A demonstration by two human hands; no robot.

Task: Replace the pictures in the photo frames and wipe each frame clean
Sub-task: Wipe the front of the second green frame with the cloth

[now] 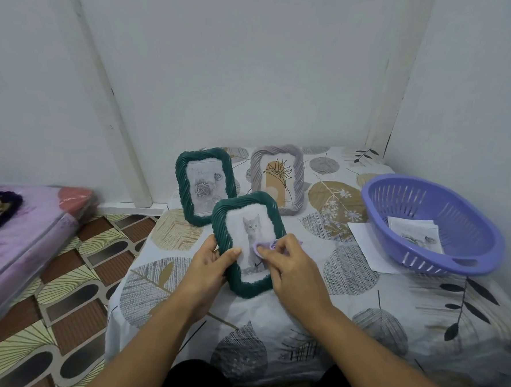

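I have the near green frame [246, 243], the one with the kitten picture [251, 238] in it, tilted up off the bench [361, 304] close in front of me. My left hand [211, 262] grips its left edge, thumb laid over the front rim. My right hand [291, 264] pinches a small lilac cloth [264, 247] and presses it on the glass at the lower right of the picture. So I judge I am at the wiping step on this frame, its picture already in place.

Two more frames stand farther back: a second green frame [205, 185] with a rose print on the left, and a grey frame [277, 178] with a leaf drawing to its right. A purple basket [432, 225] sits at the far right of the bench, with loose prints [416, 234] inside it and a white sheet [362, 238] partly beneath it.

Next, I think the cloth should sweep the whole glass and then follow the twisted ridges of the rim, with the left hand steadying the frame so it does not twist.
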